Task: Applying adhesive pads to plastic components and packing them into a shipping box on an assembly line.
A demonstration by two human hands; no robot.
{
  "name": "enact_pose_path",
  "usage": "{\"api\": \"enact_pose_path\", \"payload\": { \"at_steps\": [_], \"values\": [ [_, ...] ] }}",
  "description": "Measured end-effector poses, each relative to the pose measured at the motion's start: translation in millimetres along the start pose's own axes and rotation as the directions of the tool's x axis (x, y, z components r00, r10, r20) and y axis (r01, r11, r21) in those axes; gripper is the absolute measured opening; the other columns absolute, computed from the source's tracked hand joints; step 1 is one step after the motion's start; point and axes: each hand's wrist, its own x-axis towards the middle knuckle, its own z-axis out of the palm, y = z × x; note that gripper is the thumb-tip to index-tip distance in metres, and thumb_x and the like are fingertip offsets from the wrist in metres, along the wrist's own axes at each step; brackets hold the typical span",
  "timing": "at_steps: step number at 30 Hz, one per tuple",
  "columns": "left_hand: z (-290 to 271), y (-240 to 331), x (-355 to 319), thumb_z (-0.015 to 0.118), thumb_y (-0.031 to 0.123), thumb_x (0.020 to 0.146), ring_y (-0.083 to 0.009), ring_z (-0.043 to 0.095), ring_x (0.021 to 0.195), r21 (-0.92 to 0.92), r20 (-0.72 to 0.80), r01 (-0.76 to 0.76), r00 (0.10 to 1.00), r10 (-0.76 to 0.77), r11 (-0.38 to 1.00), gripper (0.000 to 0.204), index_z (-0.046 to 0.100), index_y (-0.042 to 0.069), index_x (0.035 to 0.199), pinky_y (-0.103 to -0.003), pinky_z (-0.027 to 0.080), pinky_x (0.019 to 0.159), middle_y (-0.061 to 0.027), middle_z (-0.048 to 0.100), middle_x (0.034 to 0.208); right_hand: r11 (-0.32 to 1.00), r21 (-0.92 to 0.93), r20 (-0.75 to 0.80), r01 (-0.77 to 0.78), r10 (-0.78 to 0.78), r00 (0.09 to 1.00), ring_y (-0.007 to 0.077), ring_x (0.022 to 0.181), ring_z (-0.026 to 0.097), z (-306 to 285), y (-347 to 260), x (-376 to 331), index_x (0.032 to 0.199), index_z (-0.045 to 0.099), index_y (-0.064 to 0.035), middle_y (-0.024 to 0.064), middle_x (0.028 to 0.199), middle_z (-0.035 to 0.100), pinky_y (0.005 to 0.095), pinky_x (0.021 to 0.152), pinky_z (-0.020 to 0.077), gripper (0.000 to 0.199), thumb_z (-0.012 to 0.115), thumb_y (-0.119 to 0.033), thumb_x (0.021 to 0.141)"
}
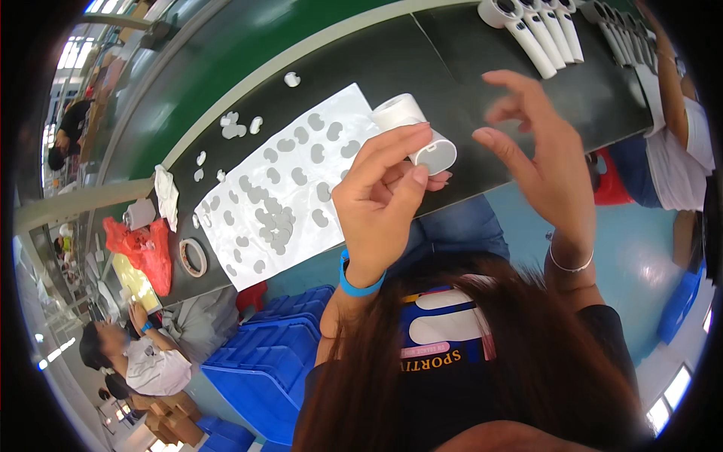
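Note:
My left hand [384,188], with a blue band on its wrist, grips a white handheld device [399,113] that has a rounded head and a tube-shaped handle. The handle's grey end face, with a small slot near its edge, points toward me. Part of the device is hidden behind my fingers. To its right, my right hand [538,143] is raised over the bench with thumb and fingers apart, holding nothing; its fingertips are slightly blurred. Beneath and left of my left hand lies a white sheet [290,218] with many flat grey kidney-shaped pieces [299,176], some overlapping in a pile.
Several similar white devices [531,45] lie at the bench's far right, with grey ones [614,34] beyond. A tape roll [193,258], a red plastic bag [154,252] and a white cloth [166,197] are at the left. Blue crates [263,354] stand below. Co-workers sit on both sides.

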Motion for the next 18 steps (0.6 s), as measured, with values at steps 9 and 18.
{"api": "enact_pose_path", "payload": {
  "at_steps": [9,18],
  "values": [
    [-20,14,6,0.056,0.001,0.086,-0.0159,0.062,0.063,-0.117,0.008,0.186,0.982,-0.187,0.976,0.012,0.06,-0.004,0.097,-0.024,0.051,0.055,-0.0164,0.062,0.108,0.935,0.317,0.306,0.159,-0.26,0.916,0.0309,0.097,0.06,77,11,6,0.119,0.053,-0.0066,0.0109,0.118,0.058,0.0349,0.078,0.0485,0.04,0.058,0.0,0.08],
    [-18,17,23,0.067,0.0,0.08,-0.0078,0.056,0.052,0.064,0.046,0.177,0.983,-0.18,0.982,0.013,0.061,-0.001,0.091,-0.018,0.043,0.043,-0.0116,0.065,0.095,0.936,0.275,0.315,0.221,-0.304,0.899,0.0354,0.09,0.058,72,10,22,0.112,0.053,-0.0065,0.0106,0.109,0.059,0.04,0.073,0.0489,0.034,0.056,0.0,0.08]
  ]
}}
